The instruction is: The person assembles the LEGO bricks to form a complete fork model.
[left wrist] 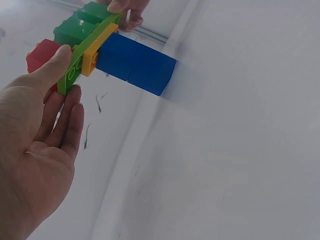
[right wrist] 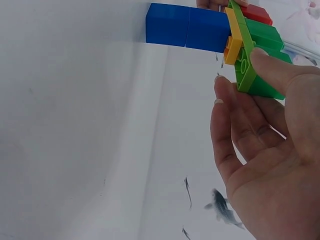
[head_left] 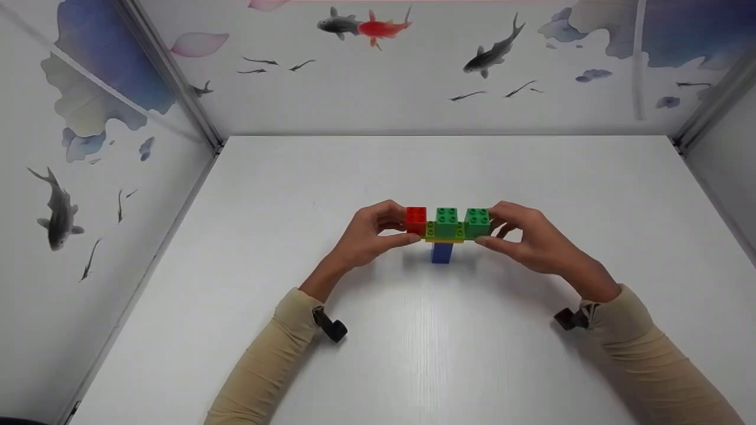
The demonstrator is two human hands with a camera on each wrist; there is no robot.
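Observation:
A T-shaped toy brick structure stands upright on the table between both hands. Its stem is two stacked blue bricks [right wrist: 187, 26], capped by a yellow plate [right wrist: 232, 37] and a longer lime-green plate [left wrist: 74, 75]. Along the top sit a red brick [head_left: 416, 220] on the left, one green brick [head_left: 446, 223] in the middle and another green brick [head_left: 477, 222] on the right. My left hand [head_left: 367, 235] pinches the red end, thumb in front and fingers behind and under the plate. At the opposite end my right hand [head_left: 531, 239] grips the plate and right green brick likewise.
The white table [head_left: 378, 354] runs back to a wall [head_left: 401, 106] printed with fish and petals. A similar panel [head_left: 106, 195] rises along the left side, and a plain one [head_left: 723, 118] on the right. Black wrist cameras [head_left: 331, 326] sit at both sleeve cuffs.

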